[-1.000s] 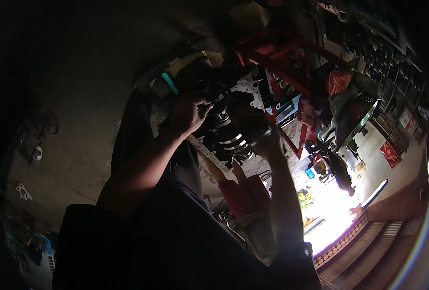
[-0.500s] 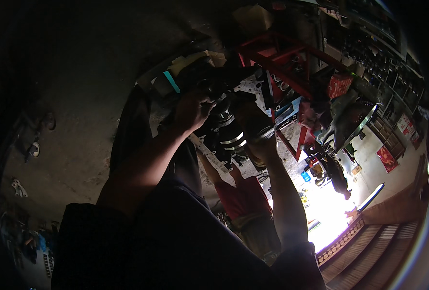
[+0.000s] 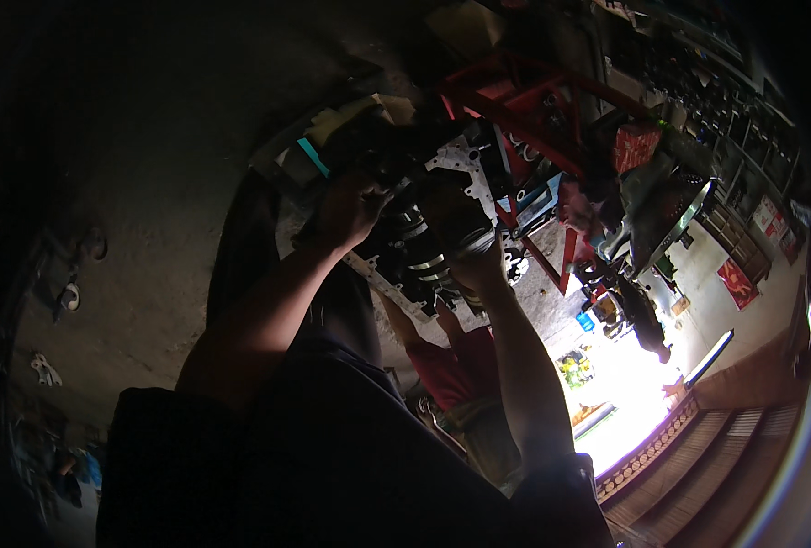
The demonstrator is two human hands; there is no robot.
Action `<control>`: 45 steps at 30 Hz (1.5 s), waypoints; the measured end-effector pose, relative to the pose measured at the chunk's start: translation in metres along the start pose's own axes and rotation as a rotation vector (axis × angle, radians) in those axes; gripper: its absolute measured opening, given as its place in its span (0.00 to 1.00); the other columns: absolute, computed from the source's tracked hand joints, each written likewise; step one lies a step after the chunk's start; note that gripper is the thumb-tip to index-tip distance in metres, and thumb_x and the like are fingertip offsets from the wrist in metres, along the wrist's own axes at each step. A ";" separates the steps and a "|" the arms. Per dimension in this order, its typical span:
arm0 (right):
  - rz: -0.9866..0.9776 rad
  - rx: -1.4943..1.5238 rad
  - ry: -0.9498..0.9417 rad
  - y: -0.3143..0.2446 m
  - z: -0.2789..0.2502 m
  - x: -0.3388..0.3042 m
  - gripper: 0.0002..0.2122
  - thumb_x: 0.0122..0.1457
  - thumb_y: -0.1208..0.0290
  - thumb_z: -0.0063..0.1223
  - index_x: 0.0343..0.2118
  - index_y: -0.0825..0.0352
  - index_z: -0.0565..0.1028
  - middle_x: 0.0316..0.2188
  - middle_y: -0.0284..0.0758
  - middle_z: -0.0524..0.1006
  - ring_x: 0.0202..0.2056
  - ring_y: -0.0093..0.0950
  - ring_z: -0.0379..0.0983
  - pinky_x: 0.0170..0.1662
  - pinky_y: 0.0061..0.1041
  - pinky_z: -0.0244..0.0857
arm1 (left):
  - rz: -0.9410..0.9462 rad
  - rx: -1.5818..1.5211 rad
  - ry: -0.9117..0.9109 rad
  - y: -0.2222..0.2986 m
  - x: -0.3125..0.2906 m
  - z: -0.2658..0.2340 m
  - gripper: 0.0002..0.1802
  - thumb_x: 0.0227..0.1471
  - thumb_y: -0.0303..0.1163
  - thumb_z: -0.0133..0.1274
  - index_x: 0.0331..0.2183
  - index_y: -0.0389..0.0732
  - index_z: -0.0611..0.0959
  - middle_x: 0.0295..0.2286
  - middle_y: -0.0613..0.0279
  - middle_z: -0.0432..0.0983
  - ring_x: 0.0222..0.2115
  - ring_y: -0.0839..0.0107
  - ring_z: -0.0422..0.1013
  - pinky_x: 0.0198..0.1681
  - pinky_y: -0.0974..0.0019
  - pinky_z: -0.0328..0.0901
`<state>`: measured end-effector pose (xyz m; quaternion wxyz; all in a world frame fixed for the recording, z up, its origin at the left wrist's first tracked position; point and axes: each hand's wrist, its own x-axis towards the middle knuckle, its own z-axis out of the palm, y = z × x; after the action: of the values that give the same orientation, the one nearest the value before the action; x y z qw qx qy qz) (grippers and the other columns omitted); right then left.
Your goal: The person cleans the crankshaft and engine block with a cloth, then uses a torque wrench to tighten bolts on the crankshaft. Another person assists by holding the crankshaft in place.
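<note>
In front of me lies an engine block (image 3: 410,233), dark inside, with pale metal edges and shiny curved bands in its middle. My left hand (image 3: 350,205) is over its left far side, fingers curled closed around something dark that shadow hides. My right hand (image 3: 472,262) reaches over the block's right half. Its fingers are lost in shadow, and a dark, rounded shape with a shiny band (image 3: 475,239) lies just beyond the lit skin. A pale, perforated metal flange (image 3: 460,164) shows beyond this hand, and a pale metal rail (image 3: 389,285) runs along the near left edge.
A red metal frame (image 3: 551,128) stands beyond the block at the right, with a red box (image 3: 636,146) by it. Cardboard (image 3: 392,108) and a teal strip (image 3: 314,157) lie far left. Another person in red shorts (image 3: 460,365) is close by. Bright light enters at the right.
The view has shifted slightly. My right hand has moved a little left over the block, uncovering more of the pale flange. My left hand stays closed at nearly the same spot.
</note>
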<state>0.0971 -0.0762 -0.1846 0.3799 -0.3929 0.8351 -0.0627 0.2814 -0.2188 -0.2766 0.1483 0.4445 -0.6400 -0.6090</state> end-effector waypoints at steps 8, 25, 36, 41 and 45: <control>-0.287 -0.102 -0.096 0.022 0.000 0.013 0.38 0.41 0.67 0.70 0.58 0.64 0.65 0.46 0.38 0.77 0.48 0.29 0.75 0.51 0.28 0.69 | 0.005 0.007 -0.031 0.011 0.004 -0.010 0.09 0.44 0.30 0.66 0.27 0.39 0.82 0.32 0.54 0.77 0.32 0.60 0.76 0.35 0.63 0.70; 0.151 0.351 -0.075 0.013 -0.019 0.007 0.33 0.38 0.64 0.71 0.52 0.63 0.72 0.41 0.44 0.79 0.45 0.39 0.77 0.47 0.34 0.70 | -0.009 -0.016 -0.120 -0.002 0.002 -0.015 0.15 0.54 0.41 0.58 0.28 0.38 0.83 0.29 0.54 0.77 0.29 0.63 0.75 0.32 0.60 0.67; -0.060 0.194 -0.196 -0.038 -0.020 -0.071 0.26 0.44 0.77 0.66 0.49 0.66 0.72 0.43 0.35 0.78 0.45 0.27 0.76 0.51 0.27 0.69 | 0.186 0.680 -0.119 -0.071 -0.022 -0.100 0.17 0.61 0.39 0.44 0.29 0.40 0.80 0.24 0.53 0.75 0.28 0.55 0.74 0.33 0.56 0.68; 0.088 0.239 -0.104 -0.053 0.034 -0.070 0.35 0.39 0.71 0.72 0.54 0.65 0.68 0.46 0.38 0.77 0.48 0.29 0.75 0.53 0.28 0.67 | 0.008 0.610 -0.330 -0.029 -0.034 -0.096 0.14 0.62 0.35 0.42 0.31 0.37 0.79 0.30 0.50 0.77 0.32 0.53 0.74 0.37 0.53 0.67; -0.170 0.002 -0.060 -0.055 0.047 -0.067 0.34 0.40 0.67 0.72 0.53 0.66 0.68 0.46 0.38 0.76 0.47 0.30 0.75 0.52 0.28 0.68 | -0.240 0.016 -0.067 0.023 -0.051 -0.090 0.13 0.56 0.40 0.54 0.31 0.38 0.81 0.31 0.50 0.77 0.32 0.59 0.75 0.38 0.58 0.68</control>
<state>0.1893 -0.0577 -0.1565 0.3986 -0.4638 0.7867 -0.0840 0.3669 -0.2423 -0.2187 0.0494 0.4984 -0.5918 -0.6316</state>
